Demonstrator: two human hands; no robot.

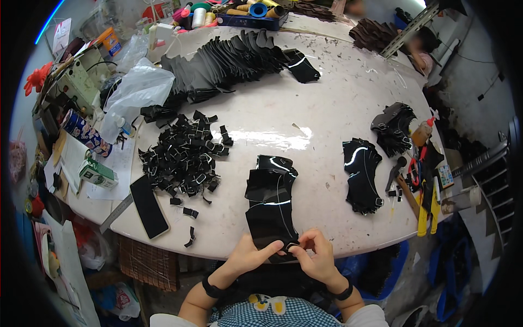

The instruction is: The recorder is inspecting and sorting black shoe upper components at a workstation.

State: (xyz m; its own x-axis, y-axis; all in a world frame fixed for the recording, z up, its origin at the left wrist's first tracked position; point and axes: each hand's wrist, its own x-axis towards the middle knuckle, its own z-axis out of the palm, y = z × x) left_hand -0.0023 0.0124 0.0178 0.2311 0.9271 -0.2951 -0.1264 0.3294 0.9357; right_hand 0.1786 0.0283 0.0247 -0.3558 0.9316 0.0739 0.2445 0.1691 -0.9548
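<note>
At the table's near edge, both my hands work on the lowest of several overlapping glossy black leather pieces (pixel 269 220). My left hand (pixel 256 255) grips its lower edge, thumb on top and fingers underneath. Close beside it, my right hand (pixel 317 255) pinches the piece's lower right corner, where a small black strap end (pixel 292 246) shows between the fingertips. How the strap meets the piece is hidden by the fingers. To the left lies a heap of short black straps with metal buckles (pixel 182 155). On the right is a stack of black pieces (pixel 362 174) with a buckle at its lower corner.
A phone (pixel 149 207) and a metal ruler (pixel 117 212) lie left. Long rows of dark cut pieces (pixel 218 65) fan across the back. Right are another buckled stack (pixel 393 129), a red-tipped bottle (pixel 424 132) and yellow-handled tools (pixel 429 210). Thread spools (pixel 200 17) stand at the back.
</note>
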